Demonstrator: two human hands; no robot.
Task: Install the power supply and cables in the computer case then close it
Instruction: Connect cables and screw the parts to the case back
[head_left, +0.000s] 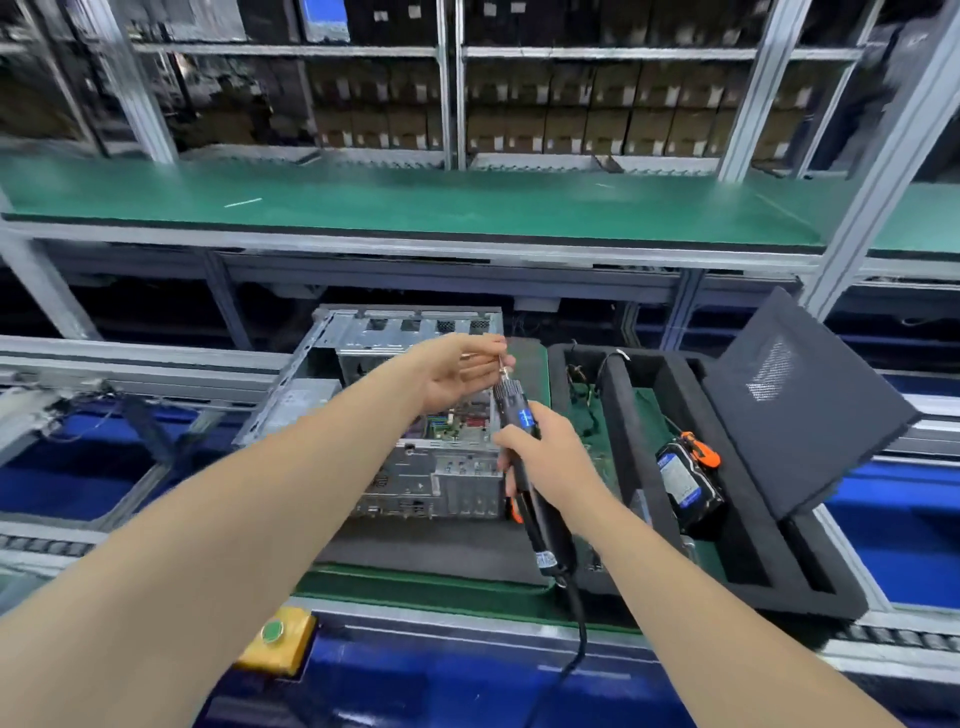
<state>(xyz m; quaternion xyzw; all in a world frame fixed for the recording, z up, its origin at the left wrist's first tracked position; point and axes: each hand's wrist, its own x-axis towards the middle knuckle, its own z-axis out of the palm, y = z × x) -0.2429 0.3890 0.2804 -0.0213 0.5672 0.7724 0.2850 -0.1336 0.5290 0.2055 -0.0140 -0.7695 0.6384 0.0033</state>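
Over the case (415, 467), right hand (545, 457) grips screwdriver (514, 413), left hand (457, 370) pinches its bit (502, 367)

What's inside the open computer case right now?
A green motherboard shows inside the computer case. The left hand and electric screwdriver cover the rest of the interior, so cables or a power supply cannot be confirmed.

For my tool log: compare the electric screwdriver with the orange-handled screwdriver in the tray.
The electric screwdriver is black, corded and long; the orange-handled screwdriver is shorter, no cord visible. The right hand grips the electric one while the left hand pinches its bit; the orange-handled one lies untouched on a blue-labelled box in the foam tray. Both are screwdrivers.
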